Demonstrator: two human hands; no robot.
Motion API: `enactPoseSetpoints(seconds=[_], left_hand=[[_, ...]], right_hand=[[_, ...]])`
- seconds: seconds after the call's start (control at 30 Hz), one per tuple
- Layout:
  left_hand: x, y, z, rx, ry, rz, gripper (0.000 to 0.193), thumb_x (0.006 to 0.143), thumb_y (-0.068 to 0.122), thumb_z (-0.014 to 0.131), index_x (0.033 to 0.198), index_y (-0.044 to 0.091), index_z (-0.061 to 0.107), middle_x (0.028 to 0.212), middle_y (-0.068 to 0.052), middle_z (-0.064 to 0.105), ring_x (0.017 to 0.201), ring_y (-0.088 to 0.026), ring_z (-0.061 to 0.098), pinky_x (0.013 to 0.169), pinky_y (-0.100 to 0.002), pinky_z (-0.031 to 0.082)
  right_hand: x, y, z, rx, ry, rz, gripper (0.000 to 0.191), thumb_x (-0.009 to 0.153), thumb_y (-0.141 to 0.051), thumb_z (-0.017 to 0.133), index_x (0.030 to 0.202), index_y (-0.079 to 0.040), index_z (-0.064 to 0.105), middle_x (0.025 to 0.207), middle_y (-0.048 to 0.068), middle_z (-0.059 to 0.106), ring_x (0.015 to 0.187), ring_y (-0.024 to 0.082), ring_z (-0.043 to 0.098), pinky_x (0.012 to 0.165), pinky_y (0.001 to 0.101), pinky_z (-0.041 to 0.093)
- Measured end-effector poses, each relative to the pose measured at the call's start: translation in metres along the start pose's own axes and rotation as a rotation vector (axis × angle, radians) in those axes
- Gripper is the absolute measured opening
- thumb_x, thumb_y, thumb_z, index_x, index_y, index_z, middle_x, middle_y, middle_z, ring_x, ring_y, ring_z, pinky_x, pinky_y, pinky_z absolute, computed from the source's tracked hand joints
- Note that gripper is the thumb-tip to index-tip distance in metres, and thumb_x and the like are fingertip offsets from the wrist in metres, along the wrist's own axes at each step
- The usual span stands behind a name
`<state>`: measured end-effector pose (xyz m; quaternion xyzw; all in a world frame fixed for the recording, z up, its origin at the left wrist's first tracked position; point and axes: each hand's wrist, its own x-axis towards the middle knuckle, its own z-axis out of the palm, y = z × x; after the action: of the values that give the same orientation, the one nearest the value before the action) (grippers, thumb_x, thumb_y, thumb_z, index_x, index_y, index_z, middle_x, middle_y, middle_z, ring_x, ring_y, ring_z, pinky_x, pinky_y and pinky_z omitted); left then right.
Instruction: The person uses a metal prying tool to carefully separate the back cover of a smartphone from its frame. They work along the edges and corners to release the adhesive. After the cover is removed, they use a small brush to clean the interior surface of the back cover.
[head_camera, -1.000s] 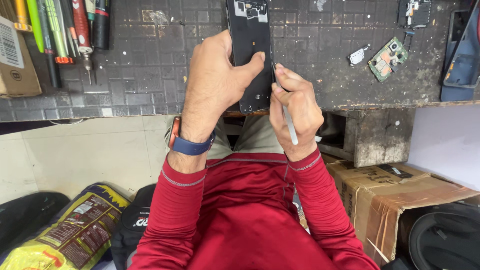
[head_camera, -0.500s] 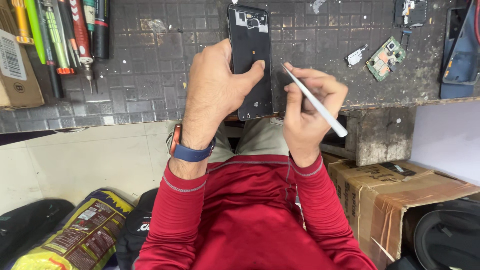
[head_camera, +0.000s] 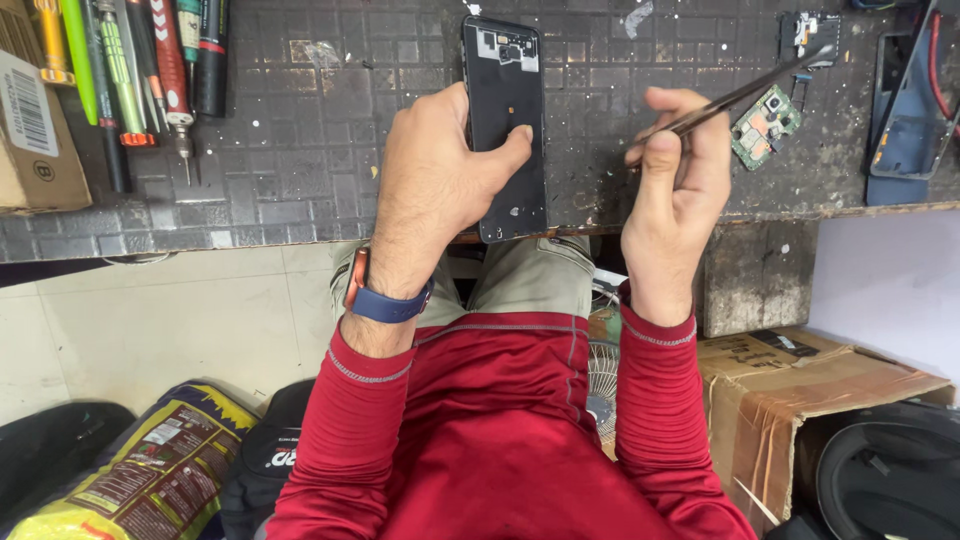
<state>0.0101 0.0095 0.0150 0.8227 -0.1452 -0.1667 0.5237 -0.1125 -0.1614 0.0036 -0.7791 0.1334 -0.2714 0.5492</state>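
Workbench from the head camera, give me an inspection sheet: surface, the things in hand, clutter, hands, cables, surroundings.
Surface: dark gridded mat, paint-flecked, worn front edge.
Job's things: opened black phone flat on the mat, back cover off; tweezers raised above the mat.
Clutter: screwdrivers and pens at upper left; cardboard box at left edge; small green circuit board; blue phone frame at right.
Hands: left hand rests on the phone, thumb pressing it; right hand grips the tweezers, clear of the phone.
Cables: red wire by the blue frame.
Surroundings: tiled floor, printed sack, open carton beneath the bench.
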Motion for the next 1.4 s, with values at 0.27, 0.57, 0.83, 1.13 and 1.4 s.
enactPoseSetpoints(seconds=[0.27, 0.57, 0.83, 1.13, 1.4], left_hand=[[0.001, -0.002, 0.001, 0.010, 0.013, -0.018, 0.027, 0.082, 0.031, 0.077, 0.093, 0.007, 0.074, 0.077, -0.007, 0.079, 0.070, -0.021, 0.079, 0.065, -0.034, 0.061], [0.002, -0.002, 0.001, 0.010, 0.036, 0.019, 0.026, 0.082, 0.030, 0.078, 0.091, 0.006, 0.074, 0.078, -0.009, 0.078, 0.072, -0.026, 0.078, 0.066, -0.037, 0.060], [0.001, -0.001, 0.001, -0.014, 0.021, -0.005, 0.026, 0.083, 0.029, 0.078, 0.091, 0.005, 0.073, 0.075, -0.008, 0.078, 0.068, -0.022, 0.078, 0.062, -0.035, 0.060], [0.001, 0.000, 0.000, -0.033, 0.020, 0.005, 0.025, 0.083, 0.029, 0.077, 0.094, 0.006, 0.074, 0.076, -0.007, 0.078, 0.068, -0.021, 0.079, 0.063, -0.034, 0.061], [0.001, -0.002, 0.000, -0.032, 0.025, 0.033, 0.025, 0.083, 0.028, 0.077, 0.094, 0.006, 0.073, 0.077, -0.008, 0.078, 0.070, -0.023, 0.078, 0.063, -0.034, 0.060]], right_hand=[[-0.002, 0.009, 0.011, 0.254, 0.003, -0.006, 0.020, 0.117, -0.001, 0.061, 0.128, -0.003, 0.044, 0.110, 0.007, 0.058, 0.099, 0.020, 0.072, 0.094, 0.0326, 0.062], [-0.025, 0.004, 0.025, 0.061, 0.029, -0.082, 0.026, 0.107, 0.015, 0.064, 0.109, 0.000, 0.043, 0.105, 0.018, 0.065, 0.104, 0.026, 0.074, 0.098, 0.0338, 0.062], [-0.031, 0.007, 0.031, 0.035, 0.054, -0.087, 0.026, 0.107, 0.014, 0.065, 0.106, 0.000, 0.042, 0.111, 0.021, 0.070, 0.103, 0.026, 0.075, 0.093, 0.0304, 0.061], [-0.029, 0.007, 0.032, 0.042, 0.041, -0.064, 0.026, 0.107, 0.013, 0.066, 0.108, 0.001, 0.043, 0.111, 0.020, 0.068, 0.105, 0.025, 0.075, 0.094, 0.0302, 0.061], [-0.030, 0.006, 0.037, -0.177, 0.057, -0.218, 0.028, 0.103, 0.009, 0.072, 0.100, 0.001, 0.046, 0.105, 0.020, 0.071, 0.099, 0.026, 0.078, 0.085, 0.0293, 0.062]])
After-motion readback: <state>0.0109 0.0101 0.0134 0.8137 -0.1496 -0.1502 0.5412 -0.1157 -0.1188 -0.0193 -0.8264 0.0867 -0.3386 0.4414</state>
